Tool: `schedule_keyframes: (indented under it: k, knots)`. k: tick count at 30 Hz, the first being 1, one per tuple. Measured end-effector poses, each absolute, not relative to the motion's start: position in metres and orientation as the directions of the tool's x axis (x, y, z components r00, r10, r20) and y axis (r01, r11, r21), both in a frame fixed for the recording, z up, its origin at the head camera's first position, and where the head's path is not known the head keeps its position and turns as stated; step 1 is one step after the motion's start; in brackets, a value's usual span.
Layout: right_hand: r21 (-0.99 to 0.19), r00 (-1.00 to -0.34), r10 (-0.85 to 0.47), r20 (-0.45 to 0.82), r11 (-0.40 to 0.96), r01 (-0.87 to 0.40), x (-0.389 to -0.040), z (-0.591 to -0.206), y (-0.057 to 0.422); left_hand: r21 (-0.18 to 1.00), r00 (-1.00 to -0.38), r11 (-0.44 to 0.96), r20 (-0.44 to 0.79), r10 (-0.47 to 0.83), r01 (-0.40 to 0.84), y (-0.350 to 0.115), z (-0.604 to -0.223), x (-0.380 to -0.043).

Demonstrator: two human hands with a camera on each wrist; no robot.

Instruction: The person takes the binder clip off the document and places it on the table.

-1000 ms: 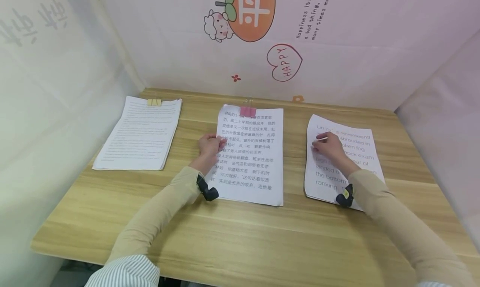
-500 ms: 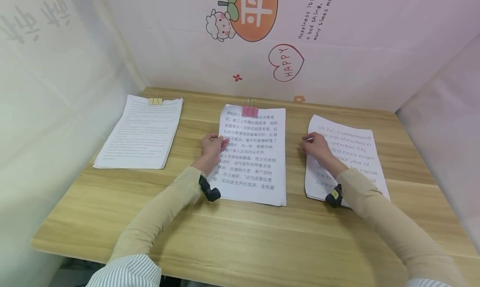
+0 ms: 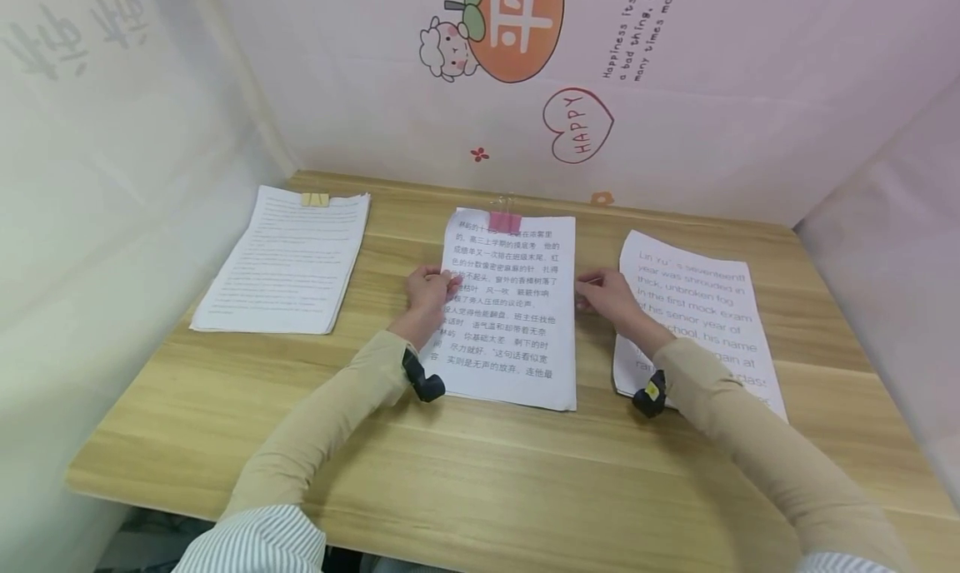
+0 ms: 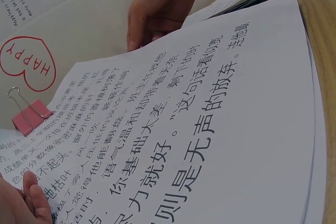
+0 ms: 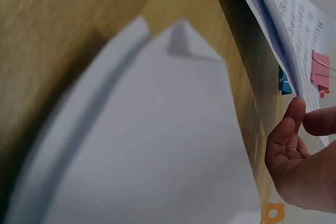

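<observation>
1. Middle stack [image 3: 510,315], Chinese print face up: twelve o'clock on the wooden table [image 3: 495,481], as the person sits. Pink clip [image 3: 505,222] at the stack's own twelve.
2. Left hand [image 3: 427,294]: at the middle stack's nine o'clock, gripping that edge, fingertips over the print. The left wrist view catches only part of it, low in a corner.
3. Right hand [image 3: 609,296]: at the stack's three o'clock. From the head view its hold is hard to read; the left wrist view hides its fingertips behind the paper. The right wrist view settles it: thumb and finger pinch the edge.
4. Teal clip [image 5: 285,81]: seen in the right wrist view alone, low by the middle stack's edge. What it holds, I cannot tell.
5. Right stack [image 3: 690,298], English print: two o'clock, its lower part crossed by the right sleeve [image 3: 720,398]. A folded corner close to the lens shows only in the right wrist view.
6. Left stack [image 3: 285,265]: ten o'clock, yellow clip [image 3: 315,200] at its top; whole in the head view only.
</observation>
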State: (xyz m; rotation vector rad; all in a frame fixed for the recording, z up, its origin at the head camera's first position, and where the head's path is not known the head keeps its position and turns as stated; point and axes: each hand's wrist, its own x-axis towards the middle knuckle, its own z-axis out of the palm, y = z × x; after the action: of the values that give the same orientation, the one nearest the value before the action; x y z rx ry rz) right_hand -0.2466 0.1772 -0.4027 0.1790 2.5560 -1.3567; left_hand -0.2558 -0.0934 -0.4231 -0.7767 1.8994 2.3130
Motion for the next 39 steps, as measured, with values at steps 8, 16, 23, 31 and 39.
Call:
schedule_keyframes:
  k: [8,16,23,31,39]
  knots:
    - [-0.83,-0.97,-0.005,-0.242,0.518,0.205,-0.245,-0.402,0.169,0.909,-0.874,-0.244,-0.4,-0.277,-0.338,-0.092,-0.426,-0.258]
    - [-0.855,-0.964,-0.005,-0.264,0.464,0.232,-0.247,-0.404,0.162,0.909,-0.872,-0.242,-0.401,-0.28,-0.34,-0.091,-0.426,-0.257]
    - [-0.884,-0.963,-0.016,-0.269,0.401,0.241,-0.245,-0.405,0.159,0.915,-0.881,-0.225,-0.39,-0.268,-0.336,-0.093,-0.424,-0.255]
    - [-0.91,-0.965,-0.002,-0.263,0.333,0.247,-0.243,-0.407,0.156,0.911,-0.883,-0.244,-0.392,-0.259,-0.333,-0.095,-0.423,-0.254]
    - [-0.908,-0.969,0.036,-0.245,0.34,0.242,-0.244,-0.409,0.15,0.901,-0.889,-0.29,-0.393,-0.233,-0.323,-0.101,-0.426,-0.256]
